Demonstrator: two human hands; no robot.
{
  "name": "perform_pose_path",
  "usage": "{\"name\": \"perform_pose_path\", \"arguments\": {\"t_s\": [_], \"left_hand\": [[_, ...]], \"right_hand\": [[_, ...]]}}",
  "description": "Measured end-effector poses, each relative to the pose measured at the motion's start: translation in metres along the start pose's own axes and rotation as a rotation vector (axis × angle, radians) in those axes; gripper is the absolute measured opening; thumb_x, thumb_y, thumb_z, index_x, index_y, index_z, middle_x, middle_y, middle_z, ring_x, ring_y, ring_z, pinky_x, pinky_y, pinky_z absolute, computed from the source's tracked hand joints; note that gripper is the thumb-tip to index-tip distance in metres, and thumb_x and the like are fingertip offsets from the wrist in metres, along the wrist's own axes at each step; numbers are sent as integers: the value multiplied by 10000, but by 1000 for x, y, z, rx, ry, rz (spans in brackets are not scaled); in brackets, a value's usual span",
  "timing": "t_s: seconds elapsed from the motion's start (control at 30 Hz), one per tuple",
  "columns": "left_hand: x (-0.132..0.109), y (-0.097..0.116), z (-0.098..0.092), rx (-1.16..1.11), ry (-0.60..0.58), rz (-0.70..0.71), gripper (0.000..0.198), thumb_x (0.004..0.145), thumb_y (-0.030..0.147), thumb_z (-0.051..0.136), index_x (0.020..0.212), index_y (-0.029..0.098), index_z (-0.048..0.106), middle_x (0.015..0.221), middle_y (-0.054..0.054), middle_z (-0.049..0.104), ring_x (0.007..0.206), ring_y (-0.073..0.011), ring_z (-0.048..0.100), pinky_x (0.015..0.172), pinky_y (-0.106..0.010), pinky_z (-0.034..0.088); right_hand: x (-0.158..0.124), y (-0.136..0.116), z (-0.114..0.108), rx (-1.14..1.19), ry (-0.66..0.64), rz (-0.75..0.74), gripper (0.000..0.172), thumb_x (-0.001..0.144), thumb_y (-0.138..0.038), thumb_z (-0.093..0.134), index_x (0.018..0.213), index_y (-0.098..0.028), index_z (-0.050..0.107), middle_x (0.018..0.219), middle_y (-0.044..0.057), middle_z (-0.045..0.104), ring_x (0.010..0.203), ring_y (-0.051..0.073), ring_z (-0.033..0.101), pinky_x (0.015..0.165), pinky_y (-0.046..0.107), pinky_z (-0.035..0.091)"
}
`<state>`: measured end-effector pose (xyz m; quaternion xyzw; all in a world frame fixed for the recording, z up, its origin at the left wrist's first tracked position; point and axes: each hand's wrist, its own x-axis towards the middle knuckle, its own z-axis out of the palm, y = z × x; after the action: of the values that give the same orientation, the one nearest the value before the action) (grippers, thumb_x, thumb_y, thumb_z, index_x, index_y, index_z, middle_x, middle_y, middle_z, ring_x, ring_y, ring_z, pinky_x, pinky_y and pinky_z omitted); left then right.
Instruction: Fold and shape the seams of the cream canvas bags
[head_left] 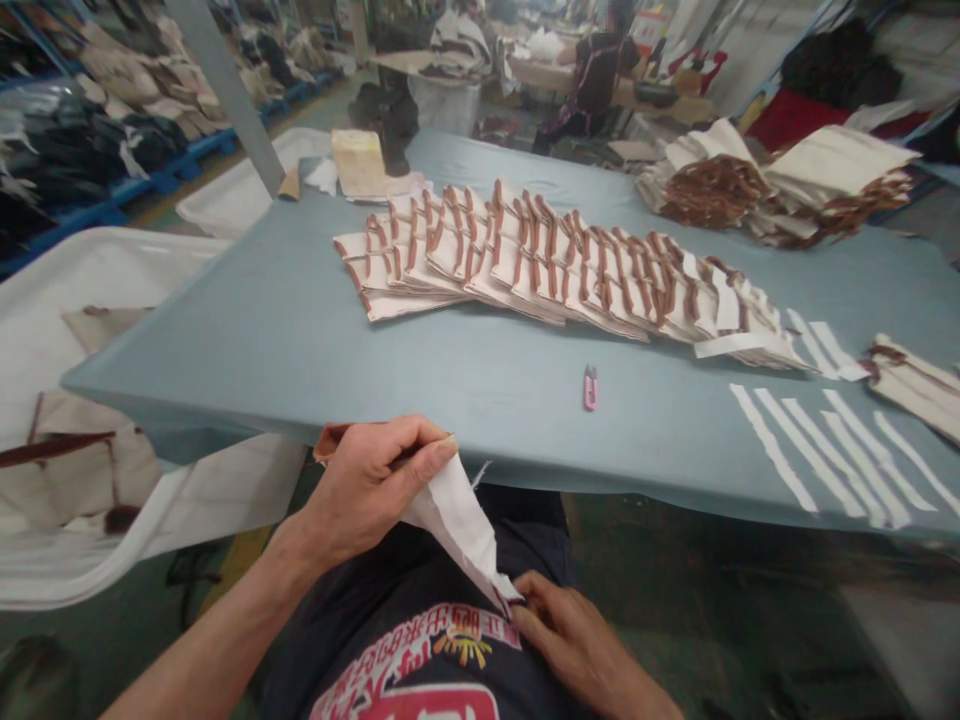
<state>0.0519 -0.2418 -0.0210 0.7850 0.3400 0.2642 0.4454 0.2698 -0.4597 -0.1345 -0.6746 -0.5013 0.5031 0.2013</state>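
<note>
A white fabric strip (459, 525) with a frayed edge slants down between my hands at the table's near edge. My left hand (367, 490) pinches its upper end between thumb and fingers. Brown material (330, 440) shows behind that hand; whether it is joined to the strip, I cannot tell. Lower down, close to my shirt, my right hand (566, 630) grips the strip's other end with its fingertips. Pink thread snips (591, 388) lie on the blue-covered table (480, 400) beyond my hands.
A long overlapping row of cream fabric pieces with brown trim (525, 255) crosses the table. Loose white strips (840, 450) lie at right, fabric stacks (780, 180) at back right. White bins (90, 250) stand left, one holding cream pieces. A person (600, 75) sits far behind.
</note>
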Motion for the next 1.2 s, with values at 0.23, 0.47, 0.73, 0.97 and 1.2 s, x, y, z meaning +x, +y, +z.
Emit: {"name": "perform_pose_path", "arguments": {"t_s": [0.23,0.47,0.73,0.97,1.2], "left_hand": [[3,12,-16,-25,-238,73,320,1072,359,498,840,192,642,788,21,710,680,-119,626,630,-214,450],[-9,34,-3,226,-271,232,223,1090,223,423,924,220,572,883,24,719,720,-125,639,670,-246,435],[-24,34,-25,336,-166,276,212,1023,144,537,829,213,586,692,92,627,574,-75,556,567,-209,370],[-15,48,-24,137,-203,253,210,973,112,581,796,208,643,685,98,637,594,-53,564,593,-164,388],[-21,45,-31,192,-197,155,192,949,112,611,792,205,671,677,95,664,562,-54,546,568,-171,379]], "right_hand": [[-9,-37,-75,-25,386,2,449,987,-603,527,1151,-215,683,951,89,784,892,267,758,791,355,576],[56,-150,-69,266,408,-917,722,861,-795,662,1239,-179,658,1174,120,748,1111,249,705,992,360,545],[82,-182,-68,-139,92,-994,490,831,-646,793,793,-190,618,630,-60,554,568,98,478,563,257,293],[77,-188,-75,-66,13,-1100,636,856,-620,777,635,-211,343,597,-101,343,545,66,304,552,242,215],[70,-191,-79,-186,-102,-781,482,816,-424,877,668,-184,487,615,-113,357,557,56,297,559,235,207]]}}
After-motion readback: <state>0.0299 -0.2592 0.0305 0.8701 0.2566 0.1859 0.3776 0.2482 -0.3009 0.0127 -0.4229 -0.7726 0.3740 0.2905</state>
